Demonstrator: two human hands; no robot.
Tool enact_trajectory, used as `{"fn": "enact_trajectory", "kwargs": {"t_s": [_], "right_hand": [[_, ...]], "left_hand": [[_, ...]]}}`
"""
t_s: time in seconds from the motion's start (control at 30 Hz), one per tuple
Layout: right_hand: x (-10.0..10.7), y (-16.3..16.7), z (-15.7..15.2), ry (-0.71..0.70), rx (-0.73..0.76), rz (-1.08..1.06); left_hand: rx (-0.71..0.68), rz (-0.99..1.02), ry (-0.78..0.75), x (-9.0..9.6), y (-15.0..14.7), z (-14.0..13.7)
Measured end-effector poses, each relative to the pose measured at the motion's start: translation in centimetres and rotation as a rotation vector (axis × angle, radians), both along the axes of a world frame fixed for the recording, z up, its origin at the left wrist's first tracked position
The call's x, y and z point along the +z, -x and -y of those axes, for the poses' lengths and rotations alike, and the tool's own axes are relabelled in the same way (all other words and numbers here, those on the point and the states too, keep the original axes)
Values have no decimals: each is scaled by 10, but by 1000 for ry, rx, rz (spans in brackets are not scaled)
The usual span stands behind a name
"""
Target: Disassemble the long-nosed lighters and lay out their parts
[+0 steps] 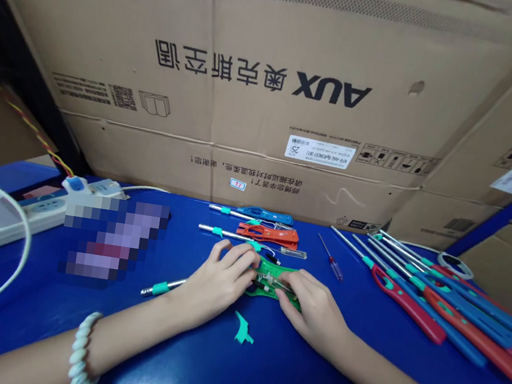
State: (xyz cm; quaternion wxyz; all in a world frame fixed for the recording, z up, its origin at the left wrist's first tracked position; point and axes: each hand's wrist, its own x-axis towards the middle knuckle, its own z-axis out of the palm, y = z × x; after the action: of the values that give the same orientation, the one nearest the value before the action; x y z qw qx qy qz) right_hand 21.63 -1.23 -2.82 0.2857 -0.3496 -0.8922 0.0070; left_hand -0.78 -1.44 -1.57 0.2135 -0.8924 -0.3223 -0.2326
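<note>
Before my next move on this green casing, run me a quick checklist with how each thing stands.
1. Left hand at the green casing: ok.
2. Right hand at the casing's other end: ok.
3. Inner parts all seated: cannot tell, the hands partly cover them.
4. Curved teal piece in the casing: not ok, it lies apart on the blue table.
5. Screwdriver clear of both hands: ok, it lies beyond the right one.

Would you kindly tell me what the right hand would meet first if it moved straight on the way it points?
The first thing would likely be the open green plastic casing that the right hand touches; the left hand seems next in line, though depth is unclear.
</note>
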Motion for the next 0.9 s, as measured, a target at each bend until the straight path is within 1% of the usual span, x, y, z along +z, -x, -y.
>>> {"fn": "enact_trajectory", "kwargs": {"t_s": [0.1, 0.17, 0.27, 0.37, 0.43, 0.53, 0.6, 0.73, 0.9], "right_hand": [[0, -1, -2, -14, -16, 2], [1, -1, -2, -26, -18, 10], [4, -1, -2, -72, -20, 43], [6, 0, 0, -129, -25, 53], [7, 0, 1, -158, -15, 38], [8, 0, 4, -183, 20, 18], [7, 0, 4, -183, 45, 13], [7, -1, 3, -158, 69, 0], [9, -1, 2, -85, 68, -74]], "left_hand": [[-29, 90, 88, 7, 5, 2], [-93, 133, 188, 11, 8, 5], [-223, 108, 303, 16, 10, 9], [-310, 53, 340, 17, 10, 11], [-296, 73, 332, 17, 10, 11], [-167, 157, 301, 15, 10, 9], [-107, 161, 272, 14, 9, 7], [-100, 105, 220, 10, 7, 4], [-123, 129, 220, 12, 5, 5]]}}
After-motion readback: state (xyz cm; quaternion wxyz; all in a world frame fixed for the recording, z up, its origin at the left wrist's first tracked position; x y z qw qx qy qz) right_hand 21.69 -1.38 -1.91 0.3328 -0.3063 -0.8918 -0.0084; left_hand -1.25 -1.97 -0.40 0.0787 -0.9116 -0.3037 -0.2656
